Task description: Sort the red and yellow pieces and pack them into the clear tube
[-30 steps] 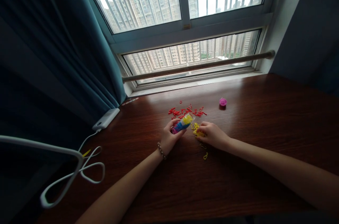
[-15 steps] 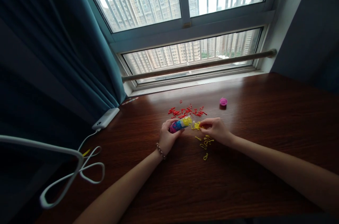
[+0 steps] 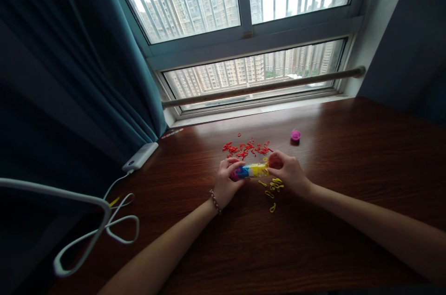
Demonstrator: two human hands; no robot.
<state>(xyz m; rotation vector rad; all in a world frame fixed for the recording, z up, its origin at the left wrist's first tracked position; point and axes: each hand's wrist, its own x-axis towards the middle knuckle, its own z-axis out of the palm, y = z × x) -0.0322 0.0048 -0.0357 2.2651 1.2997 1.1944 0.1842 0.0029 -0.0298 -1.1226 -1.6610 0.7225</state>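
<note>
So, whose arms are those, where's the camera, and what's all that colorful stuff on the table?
There's no machine here: these are a person's own two bare arms. The camera sits on their head and looks forward and down, so you see almost what they see. The left hand holds a clear tube lying sideways, with pink, blue and yellow bits inside. The right hand has its fingertips at the tube's other end; I can't tell exactly what they pinch. On the brown table, small red loops lie scattered beyond the tube, yellow loops lie on the nearer side, and a pink cap sits farther back, toward the window.
</note>
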